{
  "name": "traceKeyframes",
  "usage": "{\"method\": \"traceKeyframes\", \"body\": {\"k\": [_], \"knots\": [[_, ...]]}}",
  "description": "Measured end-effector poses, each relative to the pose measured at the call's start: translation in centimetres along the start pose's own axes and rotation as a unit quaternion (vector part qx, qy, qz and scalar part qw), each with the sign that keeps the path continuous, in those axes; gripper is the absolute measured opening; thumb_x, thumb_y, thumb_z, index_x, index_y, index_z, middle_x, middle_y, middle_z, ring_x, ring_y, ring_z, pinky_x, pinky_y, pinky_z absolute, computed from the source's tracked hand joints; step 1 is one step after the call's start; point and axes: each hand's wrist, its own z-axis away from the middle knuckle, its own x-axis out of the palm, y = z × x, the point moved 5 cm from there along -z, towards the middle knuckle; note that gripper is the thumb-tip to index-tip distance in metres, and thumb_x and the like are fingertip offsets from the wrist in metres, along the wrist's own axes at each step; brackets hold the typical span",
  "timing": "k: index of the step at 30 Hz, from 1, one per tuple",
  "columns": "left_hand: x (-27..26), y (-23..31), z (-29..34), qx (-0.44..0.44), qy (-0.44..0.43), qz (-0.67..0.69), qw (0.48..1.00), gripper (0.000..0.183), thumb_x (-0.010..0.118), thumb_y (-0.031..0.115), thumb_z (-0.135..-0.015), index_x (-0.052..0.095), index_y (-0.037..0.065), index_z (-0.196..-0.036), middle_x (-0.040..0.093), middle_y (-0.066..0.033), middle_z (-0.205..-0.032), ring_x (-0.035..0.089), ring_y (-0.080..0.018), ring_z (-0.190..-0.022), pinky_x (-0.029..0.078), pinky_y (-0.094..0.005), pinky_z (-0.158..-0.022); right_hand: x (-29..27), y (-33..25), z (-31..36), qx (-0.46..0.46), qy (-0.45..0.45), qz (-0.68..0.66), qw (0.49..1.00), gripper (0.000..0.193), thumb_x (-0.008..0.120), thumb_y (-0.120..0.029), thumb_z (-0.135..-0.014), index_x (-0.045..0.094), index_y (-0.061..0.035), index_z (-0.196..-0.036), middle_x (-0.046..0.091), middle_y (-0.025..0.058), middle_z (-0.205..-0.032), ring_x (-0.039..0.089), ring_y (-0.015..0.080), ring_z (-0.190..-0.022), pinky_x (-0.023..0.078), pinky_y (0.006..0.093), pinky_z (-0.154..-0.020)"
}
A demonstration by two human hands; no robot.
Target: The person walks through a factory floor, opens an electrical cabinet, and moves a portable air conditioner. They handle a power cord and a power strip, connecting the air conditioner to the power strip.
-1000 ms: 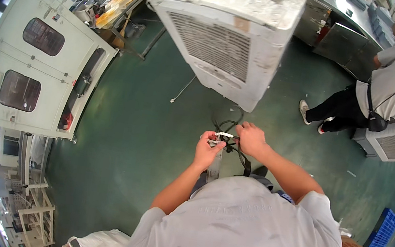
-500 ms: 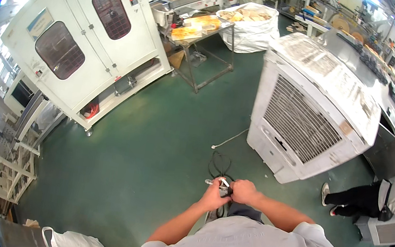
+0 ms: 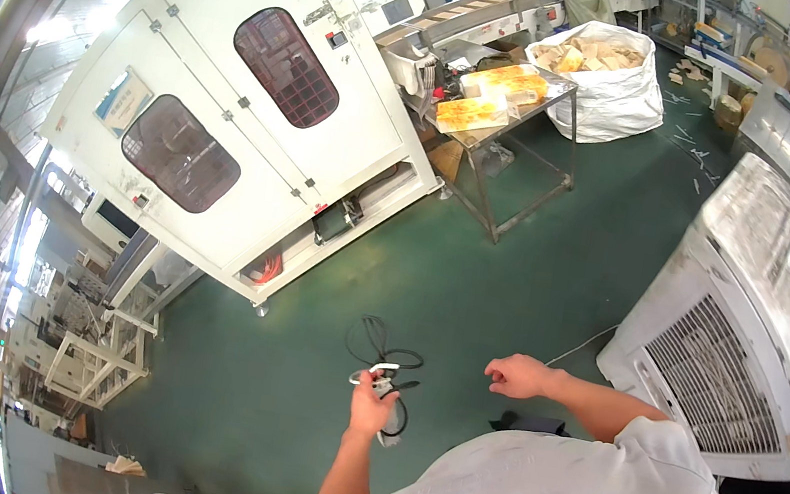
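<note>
Left hand holding black cable, right hand apart

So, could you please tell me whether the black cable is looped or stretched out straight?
Looped: the black cable curves into loose loops beyond and to the right of the left hand.

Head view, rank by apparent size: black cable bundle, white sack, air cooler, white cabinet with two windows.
1. White cabinet
2. Air cooler, cut off slightly by the dark rim
3. White sack
4. Black cable bundle, by its looped outline, at the left hand
</note>
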Motion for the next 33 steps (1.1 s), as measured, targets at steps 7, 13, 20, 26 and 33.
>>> {"method": "traceKeyframes", "body": {"k": [7, 13, 20, 26, 33], "knots": [[-4.8, -1.7, -22.4, -0.011, 0.003, -0.108, 0.994, 0.058, 0.085, 0.004, -0.076, 0.054, 0.005, -0.125, 0.066, -0.0166, -0.114, 0.062, -0.0374, -0.107, 0.045, -0.0452, -0.094, -12.9, 5.6, -16.7, -0.006, -0.029, 0.047, 0.998, 0.038, 0.067, -0.031, -0.093, 0.064, -0.0069, -0.122, 0.073, 0.0102, -0.11, 0.068, 0.033, -0.104, 0.055, 0.0453, -0.088], [-2.4, -1.2, -46.8, 0.098, -0.011, -0.132, 0.986, 0.057, 0.085, 0.007, -0.075, 0.057, 0.009, -0.125, 0.067, -0.0153, -0.112, 0.061, -0.0389, -0.105, 0.043, -0.0482, -0.092, -19.6, 21.1, -28.6, 0.126, 0.002, 0.072, 0.989, 0.043, 0.067, -0.036, -0.091, 0.065, -0.0089, -0.124, 0.073, 0.0125, -0.111, 0.068, 0.0351, -0.106, 0.055, 0.0469, -0.089], [-1.4, 7.8, -79.1, 0.189, 0.021, 0.024, 0.982, 0.048, 0.085, 0.003, -0.074, 0.061, 0.006, -0.115, 0.069, -0.0188, -0.1, 0.065, -0.0384, -0.096, 0.052, -0.0446, -0.084, -18.3, 45.4, -29.1, 0.221, -0.125, 0.345, 0.903, 0.015, 0.064, -0.026, -0.086, 0.075, -0.0196, -0.094, 0.075, 0.003, -0.102, 0.071, 0.0272, -0.1, 0.058, 0.0435, -0.078], [0.8, 18.5, -102.0, 0.315, 0.171, 0.137, 0.923, 0.045, 0.081, -0.004, -0.077, 0.06, 0.004, -0.116, 0.068, -0.0164, -0.111, 0.066, -0.0294, -0.105, 0.051, -0.0368, -0.094, -20.8, 56.9, -26.3, 0.33, -0.153, 0.227, 0.903, 0.01, 0.064, -0.019, -0.087, 0.071, -0.0153, -0.091, 0.069, 0.0041, -0.086, 0.068, 0.0252, -0.084, 0.053, 0.0397, -0.067], [5.0, 33.0, -125.0, 0.427, 0.282, 0.15, 0.846, 0.041, 0.078, -0.003, -0.082, 0.058, 0.0, -0.118, 0.063, -0.0138, -0.121, 0.062, -0.0245, -0.11, 0.049, -0.0355, -0.098, -34.1, 63.9, -39.1, 0.372, -0.108, 0.166, 0.907, 0.018, 0.063, -0.023, -0.089, 0.076, -0.0109, -0.088, 0.075, 0.0101, -0.094, 0.072, 0.0237, -0.089, 0.058, 0.041, -0.077]]}}
